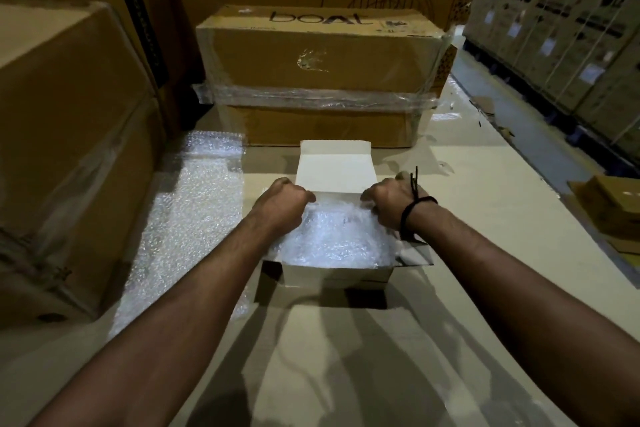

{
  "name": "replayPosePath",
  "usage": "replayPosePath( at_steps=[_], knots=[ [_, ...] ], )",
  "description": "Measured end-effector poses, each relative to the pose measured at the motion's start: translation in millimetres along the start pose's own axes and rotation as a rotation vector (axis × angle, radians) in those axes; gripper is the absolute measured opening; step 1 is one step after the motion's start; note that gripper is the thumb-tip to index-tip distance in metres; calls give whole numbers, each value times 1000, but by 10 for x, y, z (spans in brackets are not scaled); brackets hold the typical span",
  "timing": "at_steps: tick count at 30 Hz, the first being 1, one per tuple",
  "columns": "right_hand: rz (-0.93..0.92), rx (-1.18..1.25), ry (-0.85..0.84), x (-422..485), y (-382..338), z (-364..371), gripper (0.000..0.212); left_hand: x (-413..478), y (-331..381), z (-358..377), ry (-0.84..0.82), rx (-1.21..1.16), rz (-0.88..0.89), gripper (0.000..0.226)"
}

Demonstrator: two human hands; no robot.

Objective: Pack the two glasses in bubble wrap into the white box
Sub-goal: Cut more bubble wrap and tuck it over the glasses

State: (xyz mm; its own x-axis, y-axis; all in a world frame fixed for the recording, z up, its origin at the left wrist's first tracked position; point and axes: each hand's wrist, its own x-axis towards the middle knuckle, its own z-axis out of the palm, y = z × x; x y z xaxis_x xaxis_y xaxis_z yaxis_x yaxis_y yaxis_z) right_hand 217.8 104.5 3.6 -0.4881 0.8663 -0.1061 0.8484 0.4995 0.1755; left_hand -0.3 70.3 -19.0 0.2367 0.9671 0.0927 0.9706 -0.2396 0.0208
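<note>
The white box [332, 276] stands open on the work surface in front of me, its lid flap [335, 168] raised at the far side. Bubble wrap [332, 239] fills the inside; the glasses themselves are hidden under it. My left hand [282, 199] has its fingers curled down at the box's far left corner, where wrap and lid flap meet. My right hand [389, 199], a black cord on the wrist, is curled the same way at the far right corner. Whether the fingers grip the wrap or the flap is hidden.
A loose sheet of bubble wrap [187, 218] lies on the surface to the left. Two stacked brown cartons [318, 80] stand just behind the box, big cartons [69, 132] wall the left, and a small open carton [613, 211] sits at the right edge.
</note>
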Motion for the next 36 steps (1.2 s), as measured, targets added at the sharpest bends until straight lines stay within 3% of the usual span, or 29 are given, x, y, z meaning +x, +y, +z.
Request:
replayPosePath(
  at_steps=[3, 7, 10, 13, 17, 19, 22, 27, 30, 33, 36],
  knots=[
    [-28, -229, -95, -38, -69, 106, 21, 43, 48, 57, -99, 15, 38, 49],
    [5, -287, -162, 30, -151, 191, 24, 74, 72, 93, -187, 43, 10, 31],
    [2, -239, -188, 15, -67, 144, 27, 39, 43, 47, -152, -74, -7, 49],
    [-18, -28, -138, -85, 74, -52, 51, -46, -94, -136, 1, -112, 46, 38],
    [-76, -147, -429, -193, 24, -53, 92, -156, -165, -210, -252, 180, 134, 13],
    [-51, -168, -506, -146, -9, 34, 90, -148, -85, -156, -367, 299, 131, 20],
    [-50, -211, -524, -91, -77, 88, 75, -147, 45, -32, -397, 419, 120, 39],
    [-59, -220, -498, -140, -100, 76, 90, -209, 7, -95, -409, 258, 71, 35],
    [-53, -23, -404, -181, -21, -95, 97, -280, -49, -180, -328, 54, 42, 45],
    [-89, 57, -302, -167, -101, -101, 98, -331, 40, -121, -385, 152, 63, 67],
    [-79, -40, -339, -120, -257, 88, 105, -307, 117, 32, -378, 245, 35, 83]
  ],
)
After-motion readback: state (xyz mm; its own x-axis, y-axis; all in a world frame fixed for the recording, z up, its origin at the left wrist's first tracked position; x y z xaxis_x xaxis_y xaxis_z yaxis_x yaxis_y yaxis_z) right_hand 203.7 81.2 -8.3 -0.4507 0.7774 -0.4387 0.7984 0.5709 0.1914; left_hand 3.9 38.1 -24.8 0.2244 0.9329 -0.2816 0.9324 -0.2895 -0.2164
